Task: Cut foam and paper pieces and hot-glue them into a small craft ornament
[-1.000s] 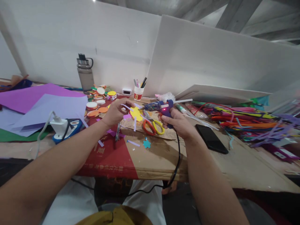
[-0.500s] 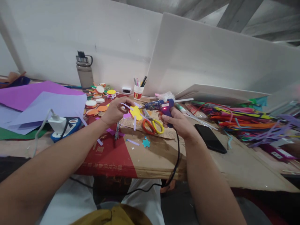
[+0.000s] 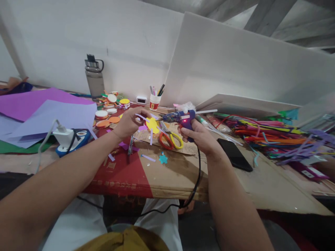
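Note:
My right hand point(image 3: 195, 134) is wrapped round the handle of a blue glue gun point(image 3: 187, 122) with a lit red light and a white stick out of its back. The gun's nozzle points left, over a yellow paper flower point(image 3: 152, 125) with purple strips at its edge. My left hand point(image 3: 131, 122) is at the flower's left side, its fingers closed on the piece, a purple strip point(image 3: 142, 117) by the fingertips. Scissors point(image 3: 171, 140) with red and yellow handles lie just right of the flower. A small teal paper star point(image 3: 163, 159) lies nearer me.
Behind stand a grey bottle point(image 3: 94, 78) and a paper cup point(image 3: 155, 101) of pens. Purple sheets point(image 3: 57, 118) and a power strip point(image 3: 72, 141) lie left. A black phone point(image 3: 234, 154) and colourful pipe cleaners point(image 3: 272, 134) lie right. The gun's black cord point(image 3: 198, 177) hangs over the table edge.
Both hands hold nearly the same pose, with the gun's nozzle still at the flower. The whole view has shifted very slightly.

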Demonstrator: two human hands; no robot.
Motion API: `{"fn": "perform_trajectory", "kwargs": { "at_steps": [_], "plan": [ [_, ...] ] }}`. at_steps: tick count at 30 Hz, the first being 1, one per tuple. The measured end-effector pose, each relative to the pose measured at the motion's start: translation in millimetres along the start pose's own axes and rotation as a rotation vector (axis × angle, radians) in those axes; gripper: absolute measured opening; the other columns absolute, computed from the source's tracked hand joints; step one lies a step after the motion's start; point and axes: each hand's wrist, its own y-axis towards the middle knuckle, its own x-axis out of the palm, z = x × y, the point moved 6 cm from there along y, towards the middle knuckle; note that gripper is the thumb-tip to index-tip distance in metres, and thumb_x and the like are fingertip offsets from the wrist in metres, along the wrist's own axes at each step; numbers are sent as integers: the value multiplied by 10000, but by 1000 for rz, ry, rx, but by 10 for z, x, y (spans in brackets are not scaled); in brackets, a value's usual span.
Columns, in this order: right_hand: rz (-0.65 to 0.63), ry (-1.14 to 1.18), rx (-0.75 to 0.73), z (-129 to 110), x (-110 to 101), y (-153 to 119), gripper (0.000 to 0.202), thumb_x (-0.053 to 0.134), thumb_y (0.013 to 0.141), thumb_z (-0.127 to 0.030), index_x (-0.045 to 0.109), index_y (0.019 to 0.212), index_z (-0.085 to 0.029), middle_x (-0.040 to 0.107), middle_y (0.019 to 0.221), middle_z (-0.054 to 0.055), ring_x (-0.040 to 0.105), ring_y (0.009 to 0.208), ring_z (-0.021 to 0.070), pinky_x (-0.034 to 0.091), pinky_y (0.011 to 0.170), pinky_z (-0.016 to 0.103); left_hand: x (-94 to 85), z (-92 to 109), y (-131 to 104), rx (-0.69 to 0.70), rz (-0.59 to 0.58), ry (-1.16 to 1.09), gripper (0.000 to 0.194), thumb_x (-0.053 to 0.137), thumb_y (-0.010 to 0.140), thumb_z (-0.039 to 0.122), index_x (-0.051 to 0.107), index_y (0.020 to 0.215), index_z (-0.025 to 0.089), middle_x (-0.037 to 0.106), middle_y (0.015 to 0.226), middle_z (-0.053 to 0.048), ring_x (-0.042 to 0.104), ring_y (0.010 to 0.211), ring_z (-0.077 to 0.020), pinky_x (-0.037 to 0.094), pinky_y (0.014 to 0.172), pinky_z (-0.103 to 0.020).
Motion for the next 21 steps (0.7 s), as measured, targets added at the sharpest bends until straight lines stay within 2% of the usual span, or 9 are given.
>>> {"fn": "perform_trajectory", "kwargs": {
  "at_steps": [13,18,21],
  "plan": [
    [44,-36,-5,-48,-11,-13,477,645,775,-385,494,1193,-211,534,831,-14,443,610,103,403,540,251,-2,19,2,17,-2,10,150,705,668,233,684,804,174,715,816,-41,647,754,-157,514,691,-283],
    [85,-88,0,-14,-59,15,362,655,759,-375,539,1055,-201,585,844,1,468,619,103,407,543,248,3,0,-1,-10,29,-88,264,789,614,325,671,794,173,708,808,-45,637,748,-158,516,685,-286],
    [181,-81,25,128,-178,87,256,647,748,-369,552,900,-186,566,713,-10,479,569,104,413,533,256,-22,-53,8,-54,90,-92,298,798,607,355,661,795,169,702,822,-46,623,729,-143,511,671,-274]
  ]
}}
